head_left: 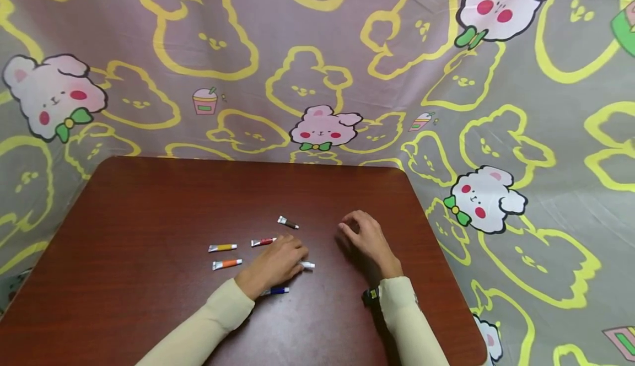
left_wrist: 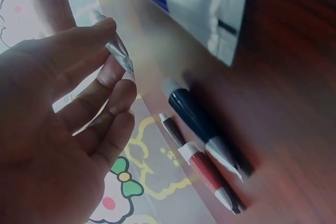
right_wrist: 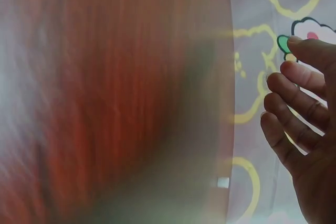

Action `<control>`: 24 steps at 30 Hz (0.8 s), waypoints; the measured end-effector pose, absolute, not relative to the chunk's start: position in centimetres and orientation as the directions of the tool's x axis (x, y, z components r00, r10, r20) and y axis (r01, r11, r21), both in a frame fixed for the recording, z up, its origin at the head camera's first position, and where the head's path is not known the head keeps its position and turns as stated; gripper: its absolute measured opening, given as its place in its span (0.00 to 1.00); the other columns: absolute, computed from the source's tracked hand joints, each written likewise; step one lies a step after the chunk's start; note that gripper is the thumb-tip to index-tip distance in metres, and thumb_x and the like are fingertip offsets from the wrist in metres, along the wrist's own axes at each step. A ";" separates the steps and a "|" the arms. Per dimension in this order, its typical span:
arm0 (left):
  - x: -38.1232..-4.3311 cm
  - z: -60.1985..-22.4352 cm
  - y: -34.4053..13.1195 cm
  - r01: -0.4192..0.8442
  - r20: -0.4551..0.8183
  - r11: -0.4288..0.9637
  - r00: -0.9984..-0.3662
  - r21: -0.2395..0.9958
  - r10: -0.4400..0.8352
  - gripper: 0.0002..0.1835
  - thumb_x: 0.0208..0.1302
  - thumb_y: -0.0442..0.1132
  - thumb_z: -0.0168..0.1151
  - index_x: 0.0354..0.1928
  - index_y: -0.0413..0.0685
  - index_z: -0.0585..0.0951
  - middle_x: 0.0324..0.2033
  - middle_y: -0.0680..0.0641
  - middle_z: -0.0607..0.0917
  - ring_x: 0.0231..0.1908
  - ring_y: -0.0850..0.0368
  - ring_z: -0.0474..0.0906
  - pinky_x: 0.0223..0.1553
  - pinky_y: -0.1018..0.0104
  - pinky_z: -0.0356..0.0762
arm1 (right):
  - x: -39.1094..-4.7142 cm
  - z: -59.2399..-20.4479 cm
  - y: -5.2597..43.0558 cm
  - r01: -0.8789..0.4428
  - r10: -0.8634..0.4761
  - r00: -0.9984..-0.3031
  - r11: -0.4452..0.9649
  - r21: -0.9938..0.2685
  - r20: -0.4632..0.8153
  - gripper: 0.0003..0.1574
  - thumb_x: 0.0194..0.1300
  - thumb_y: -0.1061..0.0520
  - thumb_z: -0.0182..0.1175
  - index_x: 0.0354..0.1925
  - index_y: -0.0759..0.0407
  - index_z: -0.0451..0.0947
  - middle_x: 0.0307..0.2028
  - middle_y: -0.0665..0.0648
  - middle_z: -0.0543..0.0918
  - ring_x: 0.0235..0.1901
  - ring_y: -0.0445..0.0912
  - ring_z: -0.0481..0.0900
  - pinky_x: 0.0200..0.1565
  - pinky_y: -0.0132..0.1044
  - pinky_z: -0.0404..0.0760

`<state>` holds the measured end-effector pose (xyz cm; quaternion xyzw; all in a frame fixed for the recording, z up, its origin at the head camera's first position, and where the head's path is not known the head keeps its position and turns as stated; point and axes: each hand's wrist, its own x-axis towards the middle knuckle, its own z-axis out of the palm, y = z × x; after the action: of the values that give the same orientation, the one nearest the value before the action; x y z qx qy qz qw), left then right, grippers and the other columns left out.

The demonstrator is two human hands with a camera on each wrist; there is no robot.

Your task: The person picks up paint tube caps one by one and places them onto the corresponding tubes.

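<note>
Your left hand (head_left: 275,261) pinches a small white paint tube (head_left: 307,265) at the table's (head_left: 149,200) centre, its crimped tail (left_wrist: 122,56) between your fingertips. It's light, soft-walled and dents easily; hold nearer the stiff cap end. Your right hand (head_left: 364,239), at three o'clock, rests loosely curled and empty.

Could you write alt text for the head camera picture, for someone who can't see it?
A person's left hand rests over a white paint tube on a dark red table, with the right hand loosely curled beside it, holding nothing. Yellow, orange, red, dark and blue tubes lie around.
</note>
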<state>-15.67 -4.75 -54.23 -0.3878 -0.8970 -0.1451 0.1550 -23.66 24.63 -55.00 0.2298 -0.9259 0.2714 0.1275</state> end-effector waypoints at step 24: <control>-15.8 -55.2 -3.4 0.728 0.312 0.678 -0.671 0.102 0.673 0.13 0.56 0.42 0.80 0.29 0.57 0.81 0.31 0.56 0.86 0.37 0.55 0.81 0.41 0.60 0.75 | -26.4 -54.0 28.2 -0.368 -0.282 -0.927 0.815 -0.448 0.249 0.18 0.72 0.52 0.74 0.54 0.58 0.85 0.44 0.59 0.86 0.44 0.55 0.83 0.48 0.51 0.82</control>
<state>-15.78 -3.39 -55.21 -0.3858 -0.9075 -0.1094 0.1253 -26.44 28.17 -54.02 0.1713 -0.9487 0.2515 0.0860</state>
